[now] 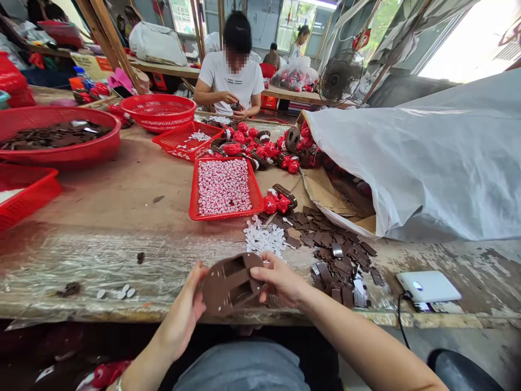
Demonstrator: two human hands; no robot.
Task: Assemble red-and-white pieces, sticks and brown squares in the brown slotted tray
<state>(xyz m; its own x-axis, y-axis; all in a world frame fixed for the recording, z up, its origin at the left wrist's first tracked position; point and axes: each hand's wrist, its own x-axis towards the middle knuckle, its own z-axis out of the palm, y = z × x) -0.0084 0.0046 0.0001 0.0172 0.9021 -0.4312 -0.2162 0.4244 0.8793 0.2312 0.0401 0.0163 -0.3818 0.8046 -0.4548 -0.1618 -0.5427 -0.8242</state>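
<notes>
A brown plastic oval base (pixel 217 288) with two rectangular openings is held over the table's front edge, its flat side turned up towards me. My left hand (pixel 188 304) grips its left end. Closed round the right end is my right hand (pixel 280 279), with the thumb on top beside an opening. Just beyond lies a heap of small white plastic pieces (pixel 265 238). To the right spread many flat brown plastic pieces (pixel 342 255). A red figure on a brown base (pixel 280 200) rests behind the white heap.
A red tray (pixel 260 209) full of small white-and-red pieces stands ahead, with piled red-and-brown figures (pixel 260 144) behind. A large white sack (pixel 427 157) lies at right, near a white power bank (pixel 429 286) with a cable. Red baskets (pixel 109 144) stand left. A co-worker (pixel 228 81) sits opposite.
</notes>
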